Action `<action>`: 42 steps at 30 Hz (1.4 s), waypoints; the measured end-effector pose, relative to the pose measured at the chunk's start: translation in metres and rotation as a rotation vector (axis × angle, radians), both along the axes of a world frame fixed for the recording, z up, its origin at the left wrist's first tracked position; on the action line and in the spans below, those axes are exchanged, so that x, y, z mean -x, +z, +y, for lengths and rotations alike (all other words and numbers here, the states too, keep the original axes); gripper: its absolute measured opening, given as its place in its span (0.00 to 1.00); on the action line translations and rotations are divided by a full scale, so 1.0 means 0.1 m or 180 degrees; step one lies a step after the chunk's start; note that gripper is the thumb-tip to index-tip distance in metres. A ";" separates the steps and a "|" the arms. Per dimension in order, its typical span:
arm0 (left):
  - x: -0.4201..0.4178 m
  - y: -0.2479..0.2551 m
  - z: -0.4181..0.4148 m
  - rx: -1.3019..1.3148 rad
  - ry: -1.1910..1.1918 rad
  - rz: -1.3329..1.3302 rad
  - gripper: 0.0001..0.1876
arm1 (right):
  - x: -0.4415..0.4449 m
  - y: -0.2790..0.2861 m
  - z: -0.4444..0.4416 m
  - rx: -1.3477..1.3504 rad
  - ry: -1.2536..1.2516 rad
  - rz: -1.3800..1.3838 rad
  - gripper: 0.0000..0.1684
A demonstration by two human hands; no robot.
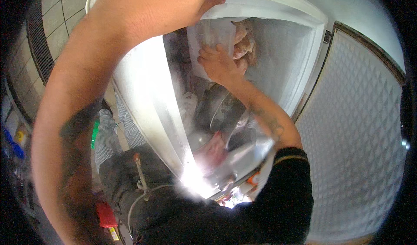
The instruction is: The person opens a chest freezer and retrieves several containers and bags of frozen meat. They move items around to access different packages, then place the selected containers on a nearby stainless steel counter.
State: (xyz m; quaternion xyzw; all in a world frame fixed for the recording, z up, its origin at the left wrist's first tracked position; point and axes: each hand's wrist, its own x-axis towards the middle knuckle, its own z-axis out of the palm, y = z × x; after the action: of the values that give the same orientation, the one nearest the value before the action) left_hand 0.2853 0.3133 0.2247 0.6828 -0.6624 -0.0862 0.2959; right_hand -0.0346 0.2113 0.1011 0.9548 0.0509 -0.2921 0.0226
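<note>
My right hand [223, 64] reaches down inside a white chest freezer [293, 91], with its fingers bent against a translucent white plastic container [211, 33]. Beside that container lie pieces of raw meat [242, 44], which look like poultry in a clear bag. Up at the far rim, my left hand [211, 2] shows only in part, with fingertips near the white edge. The rest of it is hidden behind my wrist or cut off by the frame. Nearer me in the freezer are a red-pink wrapped item [213, 150] and a round-edged dark container [223, 111], blurred by cold mist.
A bright white freezer wall [146, 78] runs close along my left side. On the right stands a quilted-pattern metal panel [348, 140]. Floor tiles [76, 3] and a dark drain grate [39, 39] lie at the left. A red object [106, 214] is low on the left.
</note>
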 end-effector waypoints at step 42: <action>0.13 0.01 -0.02 -0.0052 0.0295 0.0269 0.24 | 0.38 0.11 1.23 -0.2073 -0.4685 -0.1026 0.14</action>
State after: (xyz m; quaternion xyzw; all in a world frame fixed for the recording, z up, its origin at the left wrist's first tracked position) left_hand 0.2721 0.3115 0.2256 0.7109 -0.6163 -0.1065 0.3216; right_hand -0.0722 0.3339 0.1124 0.7328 -0.5102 -0.0620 -0.4460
